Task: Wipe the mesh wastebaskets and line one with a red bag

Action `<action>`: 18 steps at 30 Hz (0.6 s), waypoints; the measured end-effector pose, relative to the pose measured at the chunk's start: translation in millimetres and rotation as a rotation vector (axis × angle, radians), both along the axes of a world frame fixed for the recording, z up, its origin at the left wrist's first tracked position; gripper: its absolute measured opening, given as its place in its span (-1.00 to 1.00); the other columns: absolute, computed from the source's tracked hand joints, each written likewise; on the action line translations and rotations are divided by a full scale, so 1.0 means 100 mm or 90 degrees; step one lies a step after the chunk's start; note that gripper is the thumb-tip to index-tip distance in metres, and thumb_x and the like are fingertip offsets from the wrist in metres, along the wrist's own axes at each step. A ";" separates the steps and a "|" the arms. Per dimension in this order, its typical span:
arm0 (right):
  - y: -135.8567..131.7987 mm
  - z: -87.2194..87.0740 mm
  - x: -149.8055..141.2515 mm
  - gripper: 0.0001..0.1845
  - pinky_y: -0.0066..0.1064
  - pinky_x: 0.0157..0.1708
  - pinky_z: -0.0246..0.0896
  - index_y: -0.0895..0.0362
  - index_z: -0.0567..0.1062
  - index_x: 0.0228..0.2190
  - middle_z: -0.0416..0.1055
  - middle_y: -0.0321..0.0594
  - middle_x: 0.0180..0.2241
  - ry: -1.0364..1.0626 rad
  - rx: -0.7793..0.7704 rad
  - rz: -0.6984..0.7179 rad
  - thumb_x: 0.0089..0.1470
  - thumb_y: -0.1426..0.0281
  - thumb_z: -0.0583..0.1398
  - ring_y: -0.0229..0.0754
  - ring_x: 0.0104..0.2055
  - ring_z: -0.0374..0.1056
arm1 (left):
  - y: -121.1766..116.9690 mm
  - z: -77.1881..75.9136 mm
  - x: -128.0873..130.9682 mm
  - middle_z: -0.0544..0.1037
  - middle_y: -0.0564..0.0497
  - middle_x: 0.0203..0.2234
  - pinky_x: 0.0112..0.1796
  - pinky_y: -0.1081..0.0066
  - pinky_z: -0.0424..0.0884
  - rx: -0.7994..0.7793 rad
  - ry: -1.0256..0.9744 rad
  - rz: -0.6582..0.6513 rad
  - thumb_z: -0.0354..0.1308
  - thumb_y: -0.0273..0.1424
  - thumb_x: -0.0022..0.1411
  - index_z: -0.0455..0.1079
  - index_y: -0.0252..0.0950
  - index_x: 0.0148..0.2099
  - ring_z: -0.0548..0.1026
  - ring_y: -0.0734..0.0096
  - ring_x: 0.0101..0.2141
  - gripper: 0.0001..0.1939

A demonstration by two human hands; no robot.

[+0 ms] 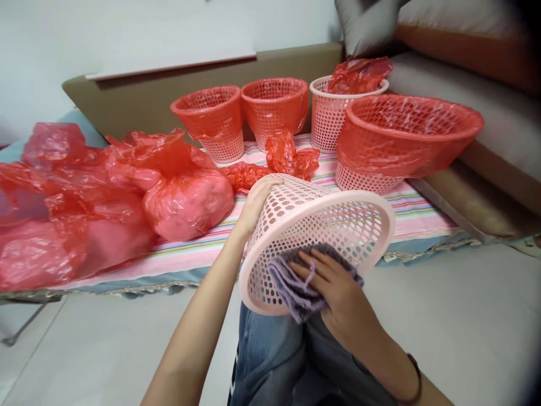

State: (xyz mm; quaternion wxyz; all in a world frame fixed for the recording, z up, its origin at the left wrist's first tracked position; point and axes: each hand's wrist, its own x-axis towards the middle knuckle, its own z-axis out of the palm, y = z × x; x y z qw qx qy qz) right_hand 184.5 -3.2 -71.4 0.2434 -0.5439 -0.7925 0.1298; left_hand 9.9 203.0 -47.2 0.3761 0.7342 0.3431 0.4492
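A pale pink perforated plastic wastebasket (296, 197) is tilted over my lap, its wide mouth facing me. My left hand (260, 200) grips its outer wall near the base, on the left side; some of the fingertips are hidden behind it. My right hand (333, 287) is closed on a folded purple and grey cloth (296, 282). That cloth lies against the inside of the basket, just within the lower rim. Behind the base, a crumpled red plastic bag (291, 158) rests on the striped cover.
Red-lined wastebaskets (211, 121) stand along the back of the striped bed or bench (203, 248), a larger-looking lined one (380, 146) at right. A pale basket (327, 118) has a red bag bunched in it. Full red bags (186, 197) fill the left; cushions (465, 113) are stacked right.
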 end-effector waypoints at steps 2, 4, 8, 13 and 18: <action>0.37 0.05 -0.06 -0.21 0.01 0.31 -0.04 0.07 0.42 0.17 0.27 -0.17 0.25 -0.015 0.039 -0.001 -0.12 0.65 0.02 0.10 0.33 0.04 | -0.01 -0.01 -0.02 0.49 0.01 0.12 0.27 0.22 0.14 -0.012 -0.017 -0.004 -0.10 -0.29 0.35 0.47 -0.16 -0.02 0.36 0.26 0.17 -0.66; 0.78 0.02 -0.17 -0.30 -0.03 0.34 -0.12 0.16 0.48 0.10 0.32 -0.12 0.21 -0.022 0.058 -0.019 -0.08 0.66 0.02 0.09 0.33 0.01 | -0.01 0.00 -0.04 0.49 -0.04 0.11 0.27 0.21 0.13 -0.025 -0.035 -0.004 -0.07 -0.31 0.33 0.46 -0.21 -0.03 0.36 0.26 0.17 -0.68; 1.46 -0.30 -0.44 -0.41 -0.07 0.34 -0.22 0.18 0.39 0.16 0.26 -0.05 0.23 -0.041 0.049 -0.013 0.07 0.53 0.14 0.08 0.32 -0.01 | -0.02 0.02 -0.06 0.52 -0.05 0.07 0.27 0.21 0.11 -0.060 -0.101 -0.002 -0.02 -0.39 0.30 0.48 -0.23 -0.08 0.39 0.27 0.14 -0.73; 1.69 -0.84 -0.63 -0.42 0.05 0.30 -0.19 0.15 0.45 0.11 0.34 -0.02 0.17 -0.052 -0.006 -0.020 0.07 0.64 0.05 0.10 0.31 0.01 | -0.04 0.05 -0.09 0.60 -0.01 -0.04 0.27 0.24 0.10 -0.135 -0.221 0.011 0.09 -0.46 0.23 0.55 -0.21 -0.20 0.44 0.27 0.09 -0.80; 1.64 -1.07 -0.63 -0.34 0.09 0.31 -0.23 0.10 0.46 0.10 0.36 -0.11 0.17 -0.049 -0.032 -0.028 -0.02 0.68 0.05 0.09 0.30 0.02 | -0.03 0.08 -0.21 0.63 -0.07 -0.15 0.18 0.24 0.25 -0.269 -0.415 0.044 0.10 -0.39 0.26 0.55 -0.26 -0.28 0.51 0.26 0.00 -0.82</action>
